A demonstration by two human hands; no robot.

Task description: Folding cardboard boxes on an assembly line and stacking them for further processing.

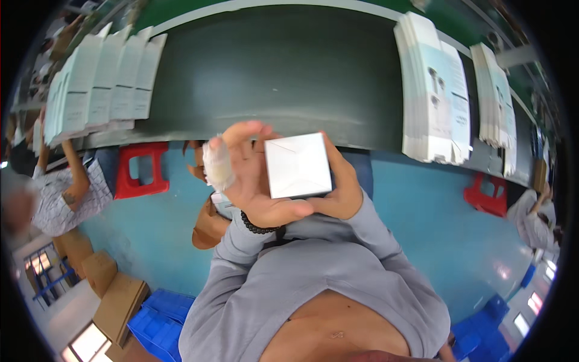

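Note:
A small white carton (298,165) stands out in front of my chest, its square end with folded flaps and crease lines facing up. Its right side rests in my right hand (345,186), whose fingers are wrapped round it. My left hand (250,175) is beside the carton's left side, palm turned toward it, with fingers apart and the thumb stretched along the near edge. Whitish wrapping (218,166) covers part of the left hand's outer fingers. A black bead bracelet (256,224) circles my left wrist.
Ahead lies a dark worktable (271,72). Flattened cartons stand stacked at left (99,84) and right (434,90), with another stack (496,96) farther right. Red stools (142,172), blue crates (158,326) and brown boxes (120,304) surround me. Co-workers sit at both sides.

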